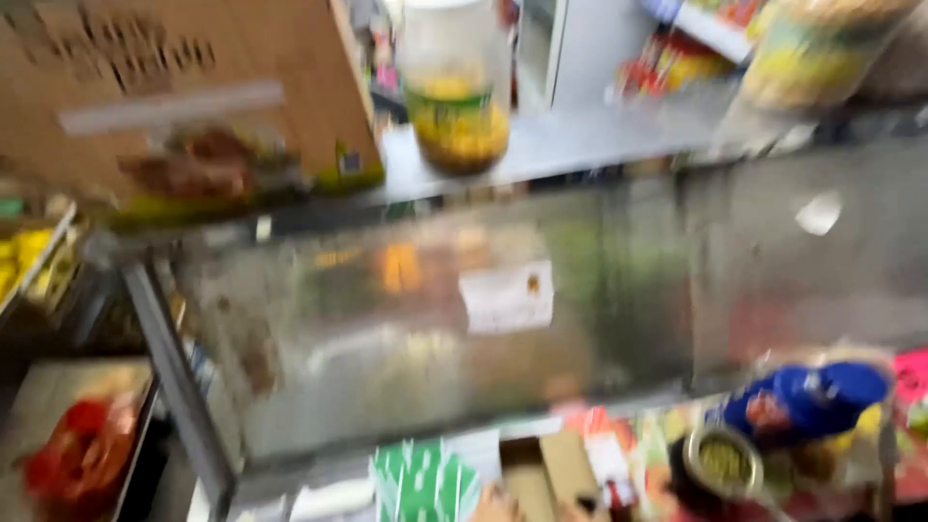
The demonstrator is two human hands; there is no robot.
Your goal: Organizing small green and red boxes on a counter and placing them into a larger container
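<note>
Neither of my hands shows in the blurred head view. In front of me stands a glass display case (406,329) with a white paper label (507,296) stuck on its front. On the grey top of the case sits a clear jar (456,87) with yellow contents and a green band. A second, larger jar (817,48) with yellow contents stands at the top right. A brown cardboard box (184,97) rests on the case top at the left.
Below the case lie green-and-white striped packets (420,483), small cardboard boxes (551,474), a round tin (723,464) and a blue packet (812,396). A red bag (82,454) lies at the lower left. Yellow goods (24,256) fill a shelf on the left.
</note>
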